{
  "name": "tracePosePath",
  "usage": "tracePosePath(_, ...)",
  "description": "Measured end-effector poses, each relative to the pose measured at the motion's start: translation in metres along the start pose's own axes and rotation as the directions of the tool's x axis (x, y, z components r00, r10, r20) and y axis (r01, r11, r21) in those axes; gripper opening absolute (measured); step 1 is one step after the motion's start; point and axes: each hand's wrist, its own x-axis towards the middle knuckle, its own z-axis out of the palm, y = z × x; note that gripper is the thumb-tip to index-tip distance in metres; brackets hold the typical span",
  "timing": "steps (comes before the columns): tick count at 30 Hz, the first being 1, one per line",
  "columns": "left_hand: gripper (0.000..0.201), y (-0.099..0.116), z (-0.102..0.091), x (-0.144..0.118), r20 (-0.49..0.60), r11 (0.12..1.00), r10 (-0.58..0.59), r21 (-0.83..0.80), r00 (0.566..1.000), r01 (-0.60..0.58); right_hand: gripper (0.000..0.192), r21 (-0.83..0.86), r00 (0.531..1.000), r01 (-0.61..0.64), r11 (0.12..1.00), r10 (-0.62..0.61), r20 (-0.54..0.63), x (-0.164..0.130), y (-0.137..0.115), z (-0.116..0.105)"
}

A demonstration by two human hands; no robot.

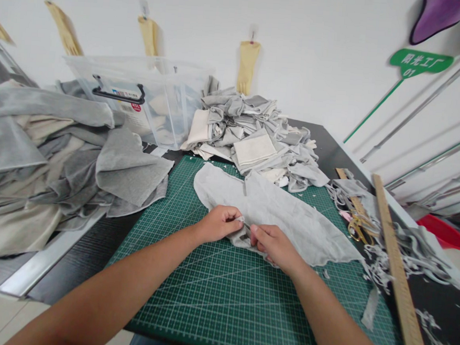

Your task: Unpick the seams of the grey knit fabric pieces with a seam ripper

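Where both hands pinch — thin, limp grey cloth (282,210)

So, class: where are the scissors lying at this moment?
In the head view the scissors lie on the right side of the table, just off the green cutting mat, between the grey cloth piece and the long wooden ruler.

left hand (220,223) + right hand (274,245) pinch grey cloth (275,207) | on cutting mat (206,291)
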Motion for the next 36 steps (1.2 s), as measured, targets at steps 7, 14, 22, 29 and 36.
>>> tracePosePath(7,0.025,0.0025,0.0009,-0.0008,0.014,1.0,-0.013,-0.013,1.0,0.013,0.051,0.001,1.0,0.01,1.0,-0.01,0.009,0.001,0.0021,0.0003)
tracePosePath(14,0.024,0.0037,0.0012,-0.0005,0.023,1.0,-0.019,-0.022,1.0,0.02,0.051,-0.043,0.998,0.055,0.998,-0.055,-0.006,0.0026,0.0048,0.0002)
tracePosePath(22,0.028,-0.0007,0.0018,0.0005,-0.01,0.997,-0.019,-0.081,1.0,0.018,0.052,-0.083,0.991,0.131,0.988,-0.133,-0.01,0.0037,0.0065,-0.0006)
tracePosePath(29,0.03,-0.0016,0.0024,-0.0002,-0.037,0.988,-0.031,-0.153,0.999,0.025,0.051,-0.053,0.995,0.093,0.994,-0.095,-0.027,0.0033,0.0052,0.0001)
tracePosePath(36,0.032,-0.0011,0.0012,0.0005,0.008,0.993,-0.028,-0.113,1.0,0.029,0.05,-0.021,0.998,0.061,0.998,-0.061,-0.01,0.0029,0.0062,0.0007)
